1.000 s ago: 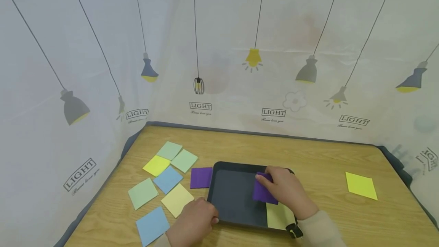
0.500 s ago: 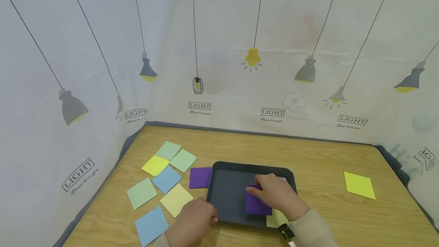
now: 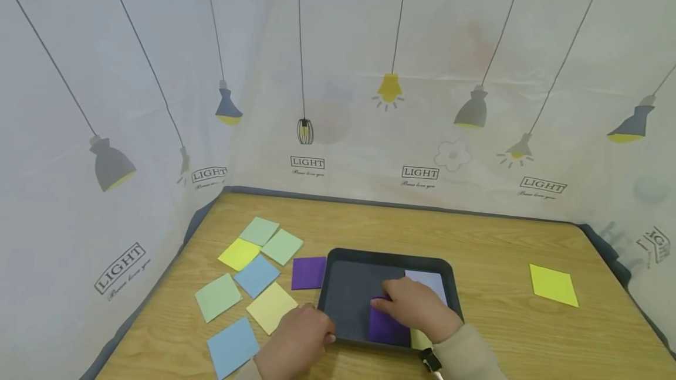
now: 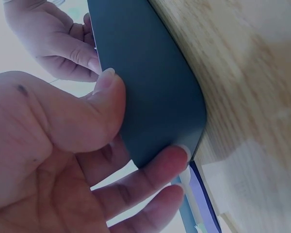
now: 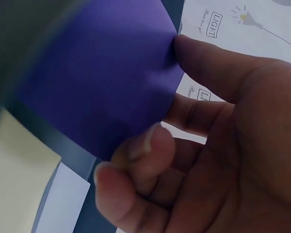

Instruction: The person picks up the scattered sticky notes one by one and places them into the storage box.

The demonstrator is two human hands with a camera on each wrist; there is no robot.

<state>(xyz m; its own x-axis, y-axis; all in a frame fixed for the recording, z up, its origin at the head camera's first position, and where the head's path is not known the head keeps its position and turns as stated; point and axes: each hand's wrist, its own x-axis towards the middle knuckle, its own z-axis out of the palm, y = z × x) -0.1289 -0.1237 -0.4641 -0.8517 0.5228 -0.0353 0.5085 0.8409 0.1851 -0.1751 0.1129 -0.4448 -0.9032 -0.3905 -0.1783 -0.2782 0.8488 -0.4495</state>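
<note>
A dark baking tray [image 3: 348, 292] lies on the wooden table. My left hand [image 3: 302, 339] grips its near left corner; the left wrist view shows the thumb and fingers around the tray's wall [image 4: 150, 73]. In my right hand [image 3: 419, 305] a purple sticky note [image 3: 386, 327] is pinched by its far edge, low over the near middle of the tray. Close beside that note, a pale yellow sticky note [image 3: 419, 340] lies in the tray's near right corner, partly hidden by the right arm. A pale lilac sticky note [image 3: 429, 280] lies behind it in the tray.
Another purple note [image 3: 308, 273] lies just left of the tray. Farther left are several loose green, blue and yellow notes, among them a blue note [image 3: 234, 348]. One bright yellow note [image 3: 554, 284] lies far right. A printed curtain [image 3: 348, 204] borders the table's back.
My right hand has moved the purple note toward me and left, down to the tray's near side, uncovering the lilac note behind. My left hand has stayed at the tray's corner.
</note>
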